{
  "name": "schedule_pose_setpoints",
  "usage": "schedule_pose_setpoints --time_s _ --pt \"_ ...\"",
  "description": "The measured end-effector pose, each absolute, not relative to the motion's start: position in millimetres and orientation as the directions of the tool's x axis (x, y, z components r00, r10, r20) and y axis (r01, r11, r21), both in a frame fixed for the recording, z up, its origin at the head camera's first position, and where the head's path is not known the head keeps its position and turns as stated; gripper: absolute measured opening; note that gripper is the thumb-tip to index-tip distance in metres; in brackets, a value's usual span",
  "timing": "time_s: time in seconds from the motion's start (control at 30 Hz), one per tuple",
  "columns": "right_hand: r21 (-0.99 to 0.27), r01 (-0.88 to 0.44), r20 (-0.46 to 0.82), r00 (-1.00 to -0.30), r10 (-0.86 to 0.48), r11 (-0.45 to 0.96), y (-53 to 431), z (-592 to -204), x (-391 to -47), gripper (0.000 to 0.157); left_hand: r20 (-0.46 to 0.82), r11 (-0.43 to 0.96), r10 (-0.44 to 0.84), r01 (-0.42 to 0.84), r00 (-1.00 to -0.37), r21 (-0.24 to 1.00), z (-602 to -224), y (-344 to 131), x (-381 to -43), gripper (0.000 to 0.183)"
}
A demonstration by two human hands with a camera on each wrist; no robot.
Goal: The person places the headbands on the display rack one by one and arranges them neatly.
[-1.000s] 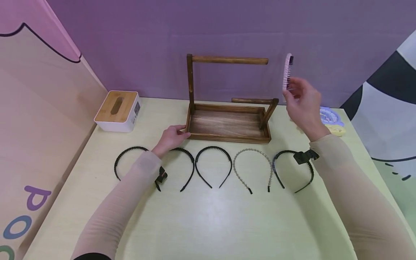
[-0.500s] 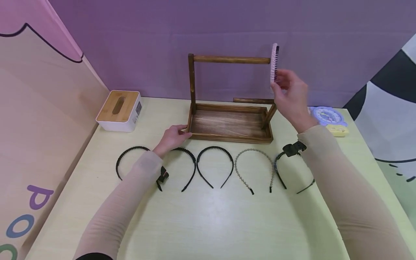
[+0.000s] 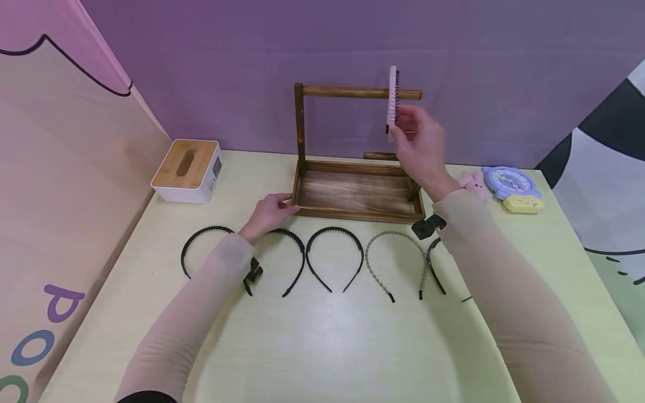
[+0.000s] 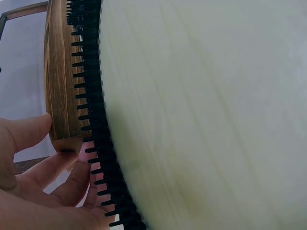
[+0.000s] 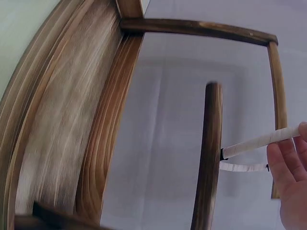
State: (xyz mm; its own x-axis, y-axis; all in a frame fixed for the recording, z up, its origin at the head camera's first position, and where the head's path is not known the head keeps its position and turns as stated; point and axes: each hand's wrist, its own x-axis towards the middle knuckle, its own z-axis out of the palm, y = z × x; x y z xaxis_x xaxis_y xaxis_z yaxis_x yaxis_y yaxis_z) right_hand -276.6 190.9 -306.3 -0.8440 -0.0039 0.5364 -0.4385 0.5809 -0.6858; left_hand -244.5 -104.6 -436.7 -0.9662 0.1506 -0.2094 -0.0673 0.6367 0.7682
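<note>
In the head view, my right hand [image 3: 420, 143] pinches a pink toothed headband [image 3: 392, 95], upright and edge-on, at the upper bar [image 3: 347, 92] of a wooden rack. The right wrist view shows the pale headband [image 5: 256, 143] crossing that bar, one leg in front and the other apparently behind; part of its arch lies under the fingers. My left hand [image 3: 269, 215] grips the front left corner of the rack's tray [image 3: 353, 214], thumb on one side and fingers beneath. Close to it in the left wrist view is a black toothed headband [image 4: 98, 96].
Several headbands lie in a row before the rack, among them a black one [image 3: 332, 229] and a beaded one [image 3: 370, 254]. A tissue box [image 3: 183, 168] stands left. Right are a blue round item [image 3: 510, 182], a yellow case [image 3: 523, 204] and a pink plush-like item [image 3: 473, 183].
My right hand has carried the pink headband leftward from beyond the upper bar's free end to a place along the bar. The left hand has stayed at the tray corner.
</note>
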Motion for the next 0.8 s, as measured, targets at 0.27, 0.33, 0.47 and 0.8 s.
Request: schedule_pose_setpoints --time_s 0.27,0.33,0.47,0.8 --pt "-0.686 -0.476 0.525 -0.847 -0.078 0.551 165.1 -314.2 -281.2 0.030 -0.216 0.634 0.152 -0.072 -0.965 0.770 -434.8 -104.8 -242.9 0.054" --pt "-0.691 -0.479 0.514 -0.852 -0.099 0.541 159.1 -315.8 -282.5 0.030 -0.211 0.633 0.154 -0.068 -0.965 0.772 -435.0 -105.3 -242.9 0.054" --pt "-0.691 -0.514 0.526 -0.840 -0.134 0.507 146.0 -317.3 -286.2 0.029 -0.209 0.627 0.151 -0.070 -0.966 0.776 -434.3 -106.0 -242.3 0.053" --pt "-0.746 -0.532 0.517 -0.842 -0.156 0.400 114.6 -320.0 -291.7 0.026 -0.214 0.621 0.146 -0.079 -0.966 0.780 -435.8 -106.4 -243.5 0.054"
